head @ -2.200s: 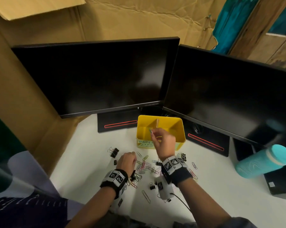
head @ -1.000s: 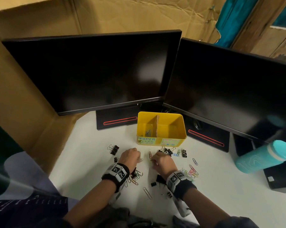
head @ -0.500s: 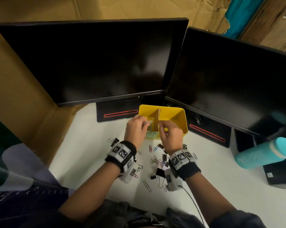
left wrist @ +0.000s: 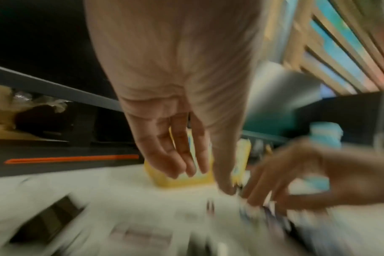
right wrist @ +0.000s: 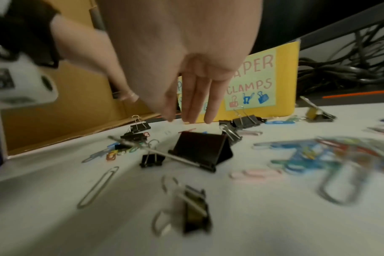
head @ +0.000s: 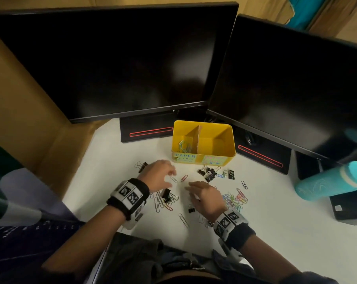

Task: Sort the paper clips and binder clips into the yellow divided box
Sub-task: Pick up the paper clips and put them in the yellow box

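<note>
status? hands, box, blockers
Left hand and right hand open, empty, above table clips. Yellow box: paper clips left side only. Nothing blocking.

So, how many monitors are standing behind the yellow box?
2. The left monitor stands behind the yellow box to its left. The right monitor stands behind it to its right, angled inward. No other monitor shows in these views.

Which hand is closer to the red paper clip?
The left. The left hand has its fingertips just left of the red paper clip. The right hand sits a little further off, below and to its right.
</note>
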